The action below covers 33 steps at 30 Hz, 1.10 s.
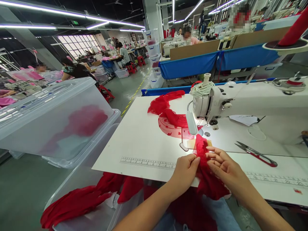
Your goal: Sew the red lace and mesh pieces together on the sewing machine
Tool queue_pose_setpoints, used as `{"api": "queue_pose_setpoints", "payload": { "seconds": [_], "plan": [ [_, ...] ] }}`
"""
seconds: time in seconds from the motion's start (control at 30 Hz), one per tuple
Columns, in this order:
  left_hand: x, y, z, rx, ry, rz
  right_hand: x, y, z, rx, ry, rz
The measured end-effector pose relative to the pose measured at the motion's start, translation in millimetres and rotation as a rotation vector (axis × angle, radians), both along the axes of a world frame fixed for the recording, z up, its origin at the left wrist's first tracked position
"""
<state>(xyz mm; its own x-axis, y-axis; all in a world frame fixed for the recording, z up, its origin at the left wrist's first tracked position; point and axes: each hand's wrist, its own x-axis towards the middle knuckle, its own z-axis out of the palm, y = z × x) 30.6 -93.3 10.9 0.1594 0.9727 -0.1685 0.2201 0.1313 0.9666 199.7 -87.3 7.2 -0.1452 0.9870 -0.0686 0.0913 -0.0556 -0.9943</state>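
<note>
A strip of red lace fabric [202, 160] runs from under the sewing machine's needle area down over the table's front edge. My left hand [184, 169] pinches its left side between thumb and fingers. On the other side my right hand [225, 165] has its curled fingertips and thumb on the fabric's right edge. Just beyond both hands is the white sewing machine [243, 99], with a bundle of pale cord on its head. More red fabric [160, 104] and a sheer piece with red motifs [168, 128] lie on the table behind the needle.
Thread snips [257, 154] lie right of my hands on the white table [134, 134], which bears a printed ruler. An open plastic bin [64, 192] with red fabric stands below left, near a lidded clear bin [57, 118]. Other people work at machines farther back.
</note>
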Motion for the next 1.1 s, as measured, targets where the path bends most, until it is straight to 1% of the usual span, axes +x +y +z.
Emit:
{"api": "queue_pose_setpoints", "payload": {
  "seconds": [0.07,0.13,0.2,0.27,0.3,0.33,0.43,0.5,0.53,0.6,0.67,0.7,0.77,0.83,0.87,0.9,0.93,1.0,1.07,1.1],
  "plan": [
    [0.3,1.1,-3.0,-0.027,-0.066,0.013,3.4,0.3,-5.7,-0.032,-0.022,-0.01],
    [0.6,0.8,-2.4,-0.068,-0.133,-0.001,7.3,0.0,-9.3,-0.039,-0.131,-0.019],
    [0.6,-0.5,0.3,-0.109,-0.209,0.001,11.7,-0.3,-8.4,-0.035,-0.273,0.06],
    [-0.2,-2.2,3.9,-0.128,-0.322,0.061,15.5,-0.3,-2.8,-0.041,-0.32,0.139],
    [-0.9,-3.0,5.6,-0.133,-0.392,0.114,16.8,-0.1,1.1,-0.054,-0.275,0.13],
    [-1.7,-3.7,7.2,-0.14,-0.466,0.172,17.5,0.1,5.4,-0.08,-0.187,0.088],
    [-4.4,-5.1,11.2,-0.193,-0.655,0.323,15.8,1.3,15.8,-0.258,0.188,-0.109],
    [-5.5,-5.8,12.6,-0.246,-0.731,0.366,13.0,2.8,18.8,-0.387,0.399,-0.185],
    [-5.8,-6.2,12.8,-0.265,-0.755,0.374,11.6,3.6,19.2,-0.432,0.467,-0.205],
    [-5.8,-7.3,12.6,-0.276,-0.775,0.381,9.4,4.9,18.7,-0.483,0.521,-0.205],
    [-5.1,-8.4,12.1,-0.243,-0.765,0.391,8.1,5.4,16.8,-0.485,0.475,-0.175],
    [-4.3,-8.6,12.1,-0.219,-0.754,0.391,7.9,5.4,15.2,-0.453,0.423,-0.167],
    [-2.0,-8.2,13.6,-0.174,-0.721,0.377,7.9,5.1,11.4,-0.332,0.296,-0.176],
    [2.2,-6.8,17.3,-0.117,-0.666,0.347,8.0,4.9,8.0,-0.192,0.165,-0.218],
    [5.2,-6.3,19.7,-0.079,-0.62,0.325,7.8,4.9,7.2,-0.143,0.099,-0.23],
    [8.9,-6.5,22.1,-0.039,-0.567,0.294,7.3,5.0,7.5,-0.124,0.049,-0.211],
    [13.3,-7.7,24.1,-0.001,-0.507,0.25,6.3,5.0,8.9,-0.141,0.029,-0.163],
    [23.8,-14.3,25.5,0.063,-0.345,0.123,3.1,5.3,15.0,-0.269,0.089,-0.023],
    [34.0,-26.3,22.8,0.093,-0.157,-0.039,-1.3,5.7,23.7,-0.453,0.254,0.078],
    [37.7,-33.4,20.4,0.103,-0.08,-0.127,-3.4,6.0,27.9,-0.52,0.336,0.083]
  ]
}}
